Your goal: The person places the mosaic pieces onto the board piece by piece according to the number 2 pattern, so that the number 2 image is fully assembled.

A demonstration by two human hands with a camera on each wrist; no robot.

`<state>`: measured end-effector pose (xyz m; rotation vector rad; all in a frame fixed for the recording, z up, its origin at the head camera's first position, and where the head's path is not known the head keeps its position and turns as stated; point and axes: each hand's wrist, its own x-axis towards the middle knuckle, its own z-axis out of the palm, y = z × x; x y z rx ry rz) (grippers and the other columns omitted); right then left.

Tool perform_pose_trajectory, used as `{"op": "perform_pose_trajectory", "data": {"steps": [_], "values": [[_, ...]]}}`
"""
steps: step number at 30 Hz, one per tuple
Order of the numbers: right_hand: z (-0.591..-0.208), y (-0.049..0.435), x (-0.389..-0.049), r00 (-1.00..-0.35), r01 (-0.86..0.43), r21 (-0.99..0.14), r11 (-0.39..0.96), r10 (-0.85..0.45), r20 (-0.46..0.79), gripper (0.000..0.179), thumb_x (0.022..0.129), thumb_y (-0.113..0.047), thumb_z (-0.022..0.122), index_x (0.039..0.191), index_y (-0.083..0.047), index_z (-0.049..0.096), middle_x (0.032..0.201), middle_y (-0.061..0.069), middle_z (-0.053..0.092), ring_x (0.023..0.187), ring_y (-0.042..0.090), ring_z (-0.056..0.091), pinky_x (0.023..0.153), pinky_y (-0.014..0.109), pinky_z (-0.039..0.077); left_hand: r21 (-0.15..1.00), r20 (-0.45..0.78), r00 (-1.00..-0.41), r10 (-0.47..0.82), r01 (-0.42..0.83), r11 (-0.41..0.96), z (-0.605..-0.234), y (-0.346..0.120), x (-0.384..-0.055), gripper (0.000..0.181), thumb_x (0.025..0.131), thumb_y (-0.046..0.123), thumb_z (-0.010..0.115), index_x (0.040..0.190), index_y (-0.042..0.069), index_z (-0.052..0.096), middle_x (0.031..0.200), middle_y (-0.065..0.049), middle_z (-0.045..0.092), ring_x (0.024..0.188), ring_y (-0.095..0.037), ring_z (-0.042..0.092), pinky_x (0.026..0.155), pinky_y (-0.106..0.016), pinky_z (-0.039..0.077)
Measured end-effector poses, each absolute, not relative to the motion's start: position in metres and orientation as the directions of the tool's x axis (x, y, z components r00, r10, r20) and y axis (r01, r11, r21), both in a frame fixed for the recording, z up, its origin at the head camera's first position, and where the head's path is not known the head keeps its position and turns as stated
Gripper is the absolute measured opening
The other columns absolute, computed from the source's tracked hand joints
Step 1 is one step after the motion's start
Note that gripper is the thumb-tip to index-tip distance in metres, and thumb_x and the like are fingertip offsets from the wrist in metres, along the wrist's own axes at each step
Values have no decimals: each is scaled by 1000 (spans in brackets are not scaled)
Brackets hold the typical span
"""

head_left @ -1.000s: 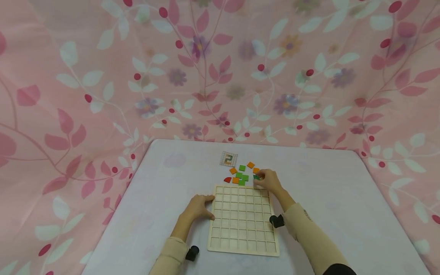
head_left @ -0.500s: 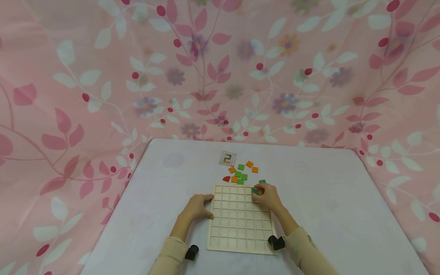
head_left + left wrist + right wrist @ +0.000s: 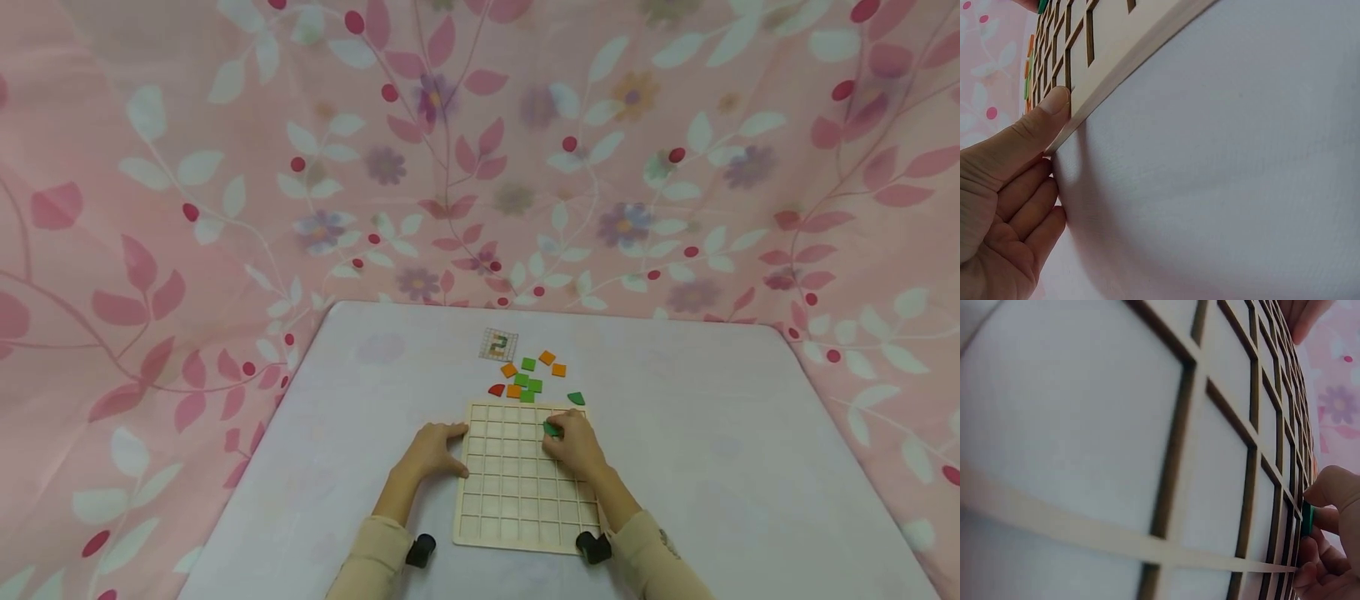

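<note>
In the head view, my right hand (image 3: 577, 447) pinches a small dark green piece (image 3: 551, 429) between thumb and fingers over the upper right squares of a pale wooden grid board (image 3: 501, 483). The right wrist view shows this green piece (image 3: 1307, 519) edge-on at the fingertips; whether it touches the board I cannot tell. My left hand (image 3: 429, 452) rests at the board's left edge, thumb and forefinger spread apart. In the left wrist view the thumb (image 3: 1055, 103) lies on the rim. A second dark green rounded piece (image 3: 576, 398) lies just behind the board's far right corner.
Behind the board lie several light green squares (image 3: 535, 386), several orange squares (image 3: 559, 370) and a red rounded piece (image 3: 497, 390). Farther back is a small gridded card (image 3: 498, 344) with a figure 2. A floral curtain (image 3: 480, 150) hangs beyond the white table (image 3: 720, 450).
My right hand picked up a dark green piece behind the board and carried it back toward me, over the upper right squares. The left hand stayed at the left edge.
</note>
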<state>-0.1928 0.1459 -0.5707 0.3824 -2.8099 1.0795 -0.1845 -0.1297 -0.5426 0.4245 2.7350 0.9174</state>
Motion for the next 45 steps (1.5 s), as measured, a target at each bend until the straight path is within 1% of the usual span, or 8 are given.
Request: {"op": "perform_pose_trajectory", "data": {"steps": [9,19,25,29,32,36,41,45], "values": [[-567,143,-181,-961,-275,-602,750,-195,196,25,80,-6,68,101,7,70,86,10,56,73,16,53,61,28,49,609,-113,-933,342,207,765,-546,-131,-183,76,53,18,91,121,0,62,125,-14,61,118,-37,53,102,-51,39],[-569,145,-182,-967,-255,-697,671,-179,181,25,80,-4,72,102,9,69,84,7,59,74,17,57,61,24,50,613,-126,-939,321,181,769,-545,-131,-182,75,53,17,91,121,1,63,125,-14,61,118,-38,53,102,-51,40],[-569,144,-185,-958,-285,-688,667,-212,192,25,80,-2,72,102,7,70,83,7,57,70,14,51,57,22,46,612,-121,-939,323,186,769,-547,-133,-182,76,53,18,91,121,1,63,125,-14,61,117,-38,53,101,-49,41],[-571,143,-185,-947,-321,-653,686,-240,213,24,80,-6,72,102,5,71,85,7,55,67,11,44,54,22,40,611,-121,-939,323,186,769,-549,-133,-183,76,52,18,91,121,1,63,125,-14,61,118,-37,53,102,-49,40],[-574,141,-184,-945,-326,-612,721,-228,235,27,81,-14,73,101,3,72,85,5,53,68,10,41,54,22,38,614,-122,-937,327,187,767,-549,-132,-183,76,53,18,91,121,1,63,125,-14,61,118,-37,53,102,-50,40],[-576,140,-183,-941,-326,-587,741,-197,274,28,80,-19,75,99,2,73,84,6,53,70,11,43,55,24,41,613,-121,-935,332,193,766,-549,-131,-183,76,53,18,91,121,1,63,125,-13,61,119,-37,53,102,-50,39],[-575,142,-185,-951,-301,-631,715,-172,259,24,80,-13,74,98,3,73,87,8,56,71,13,47,56,25,43,611,-116,-934,338,201,766,-549,-130,-185,76,53,18,91,121,1,63,125,-13,61,119,-35,53,103,-49,39],[-572,147,-186,-955,-297,-675,676,-193,226,21,81,-6,72,99,5,71,88,8,56,74,15,51,59,25,46,611,-116,-936,333,197,767,-548,-130,-185,76,53,18,91,121,1,62,125,-13,61,118,-36,53,102,-49,40]]}}
